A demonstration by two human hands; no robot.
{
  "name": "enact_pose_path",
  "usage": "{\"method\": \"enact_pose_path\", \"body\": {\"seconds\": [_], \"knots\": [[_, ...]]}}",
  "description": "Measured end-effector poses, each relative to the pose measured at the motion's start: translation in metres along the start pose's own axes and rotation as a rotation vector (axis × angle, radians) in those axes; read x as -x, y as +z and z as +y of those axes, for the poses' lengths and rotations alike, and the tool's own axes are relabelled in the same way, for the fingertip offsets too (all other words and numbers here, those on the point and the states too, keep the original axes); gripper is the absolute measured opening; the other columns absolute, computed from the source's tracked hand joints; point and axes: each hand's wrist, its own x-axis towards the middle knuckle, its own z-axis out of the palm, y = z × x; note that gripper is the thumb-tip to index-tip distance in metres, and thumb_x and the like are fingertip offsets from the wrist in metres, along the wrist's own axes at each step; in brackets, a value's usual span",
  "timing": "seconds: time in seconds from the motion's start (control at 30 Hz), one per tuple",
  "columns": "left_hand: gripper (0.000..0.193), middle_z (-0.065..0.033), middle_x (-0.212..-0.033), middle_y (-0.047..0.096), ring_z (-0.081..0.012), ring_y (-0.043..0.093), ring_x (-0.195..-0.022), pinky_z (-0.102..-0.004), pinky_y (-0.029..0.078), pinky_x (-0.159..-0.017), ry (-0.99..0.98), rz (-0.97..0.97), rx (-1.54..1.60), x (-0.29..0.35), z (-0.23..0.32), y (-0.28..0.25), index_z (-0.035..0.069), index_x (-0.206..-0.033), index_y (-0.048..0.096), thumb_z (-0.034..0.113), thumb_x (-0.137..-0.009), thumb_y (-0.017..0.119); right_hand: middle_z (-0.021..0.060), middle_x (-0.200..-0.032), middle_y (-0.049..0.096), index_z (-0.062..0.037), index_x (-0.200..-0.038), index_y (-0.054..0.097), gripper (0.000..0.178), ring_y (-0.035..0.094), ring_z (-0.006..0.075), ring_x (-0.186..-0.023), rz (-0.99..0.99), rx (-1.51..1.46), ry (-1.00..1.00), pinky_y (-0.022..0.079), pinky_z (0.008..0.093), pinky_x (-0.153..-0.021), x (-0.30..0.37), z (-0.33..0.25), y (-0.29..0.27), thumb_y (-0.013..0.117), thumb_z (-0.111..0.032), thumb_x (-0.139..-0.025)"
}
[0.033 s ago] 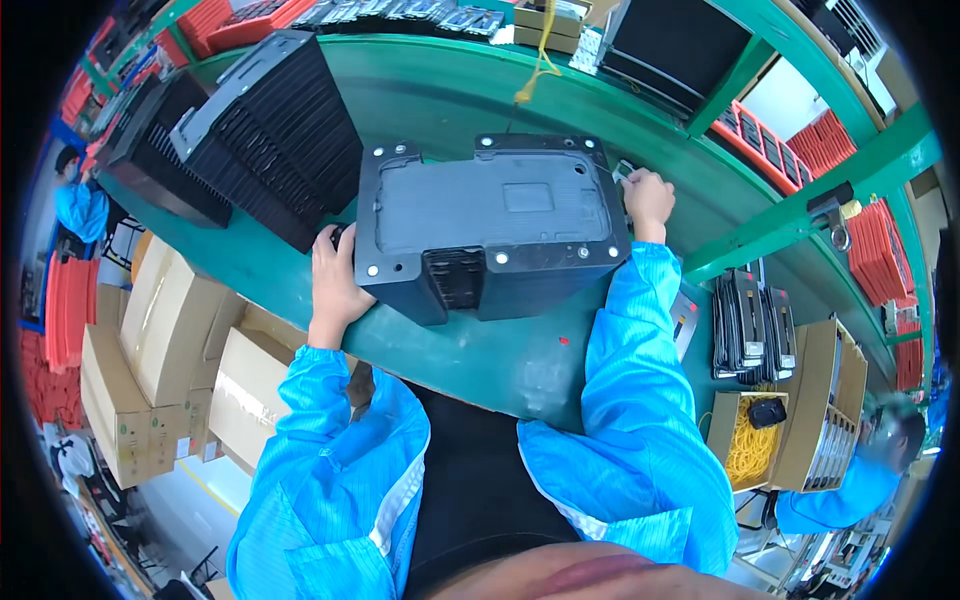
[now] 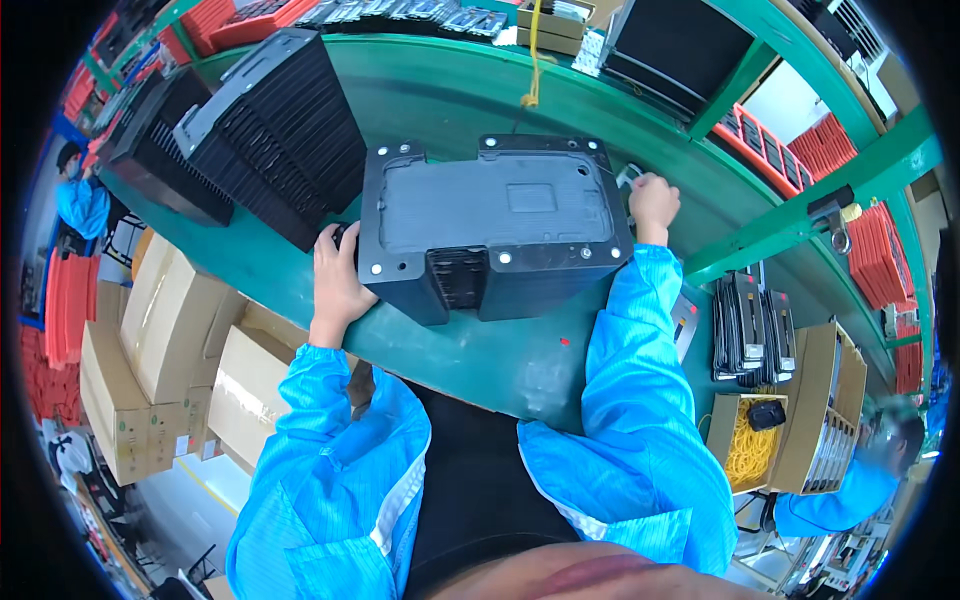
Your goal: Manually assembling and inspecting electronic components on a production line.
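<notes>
Only little has been changed since the previous picture. The right hand (image 2: pixel 655 203) is seen slightly lower and more to the right, and the yellow cord (image 2: pixel 532 75) is hung straighter behind. The stack of dark trays (image 2: pixel 412 297) is also shifted a trifle in the view, but because the neighbouring stack (image 2: pixel 290 130) is shifted likewise, this may be caused by the head. For the work, it is judged that no new stage has been reached: the stack is kept between the two hands.

The stack is placed on the green surface (image 2: pixel 530 365), directly before the person. Its top tray (image 2: pixel 450 200) is grey and flat, with a shallow recess, a small rectangular outline, pale round dots near the corners and a dark hole at the far right. In the front notch, many thin layers are shown.

By the left hand (image 2: pixel 342 278) the stack's left side is touched, with the fingers bent; whether they are clamped cannot be told. The right fingers are curled at a small pale object (image 2: pixel 627 176) beside the stack; whether it is gripped cannot be told.
</notes>
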Motion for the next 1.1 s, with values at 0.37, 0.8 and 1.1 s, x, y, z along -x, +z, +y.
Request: {"method": "enact_pose_path", "body": {"seconds": [0.37,0.8,1.1], "knots": [[0.092,-0.0268,-0.141,0.045,-0.0445,0.046,-0.132,-0.0515,0.038,-0.113,-0.014,0.064,0.044,-0.006,0.021,-0.025,0.009,-0.148,0.047,0.041,-0.07,0.085,0.0018,-0.089,0.07,0.0015,-0.097,0.075,0.02,0.061,0.0071,-0.082,0.248,-1.023,0.022,0.046,0.0215,-0.07,0.033,-0.005,-0.235,0.072,-0.019,-0.096],[0.106,-0.0232,-0.152,0.042,-0.04,0.042,-0.14,-0.0528,0.033,-0.117,0.473,0.475,0.684,-0.072,0.132,-0.159,0.002,-0.142,0.055,0.086,-0.077,0.06,0.0123,-0.081,0.072,0.0005,-0.09,0.076,0.024,0.066,0.0149,-0.067,-0.192,-0.417,-0.327,0.05,0.0279,-0.061,0.123,-0.175,-0.328,0.075,-0.024,-0.09],[0.09,-0.0239,-0.143,0.053,-0.0495,0.039,-0.141,-0.0568,0.033,-0.115,0.477,0.338,0.17,-0.065,0.152,-0.172,0.006,-0.101,0.078,0.09,-0.079,0.053,0.0142,-0.073,0.065,0.0025,-0.082,0.075,0.031,0.059,0.0297,-0.073,0.182,-0.257,-0.624,0.047,0.0407,-0.067,0.162,-0.187,-0.334,0.075,-0.026,-0.093]]}}
